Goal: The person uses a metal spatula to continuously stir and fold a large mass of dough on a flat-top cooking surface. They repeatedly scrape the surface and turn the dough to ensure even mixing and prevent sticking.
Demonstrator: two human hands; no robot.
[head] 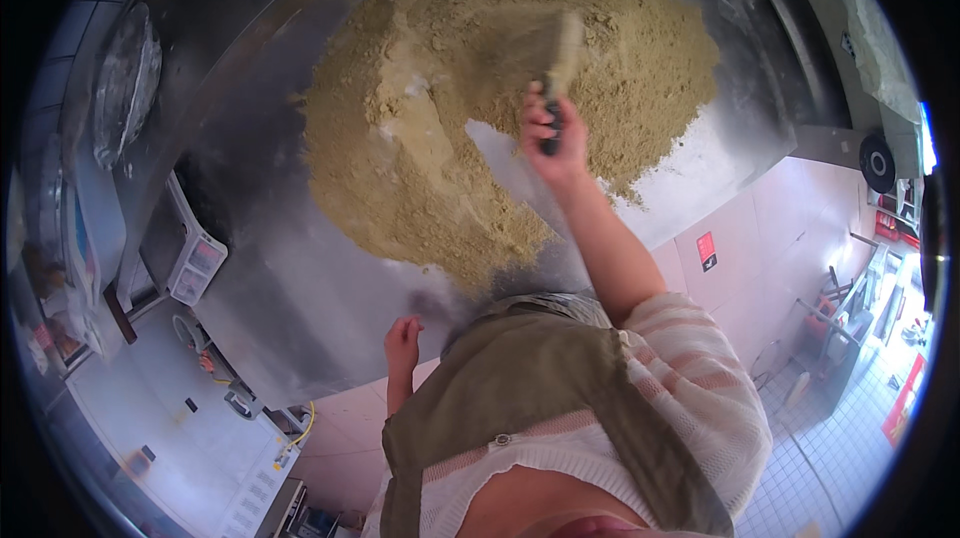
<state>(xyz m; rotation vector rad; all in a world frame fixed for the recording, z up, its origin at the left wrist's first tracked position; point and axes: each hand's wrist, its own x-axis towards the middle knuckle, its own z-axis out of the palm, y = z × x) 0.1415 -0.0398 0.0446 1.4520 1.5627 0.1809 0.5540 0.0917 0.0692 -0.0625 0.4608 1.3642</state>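
Note:
My right hand (555, 134) grips the dark handle of a flat-bladed tool (568, 50), a scraper or a broad knife. Its blade is motion-blurred and coated with crumbs, over the far half of a wide heap of yellow-brown crumbly powder (420, 185). Paler, smoother patches run through the heap's left part, and a bare strip of metal cuts in from the near side. Low beside my apron, at the near edge of the steel worktop (300, 320), my left hand (403, 341) hangs with curled fingers. Nothing shows in it.
On the left of the worktop stands a digital scale (196, 260) with a lit display. Behind it is a clear plastic bag or cover (127, 87). A white appliance (172, 418) sits at lower left. Metal equipment (802, 50) borders the right side, above a tiled floor (810, 463).

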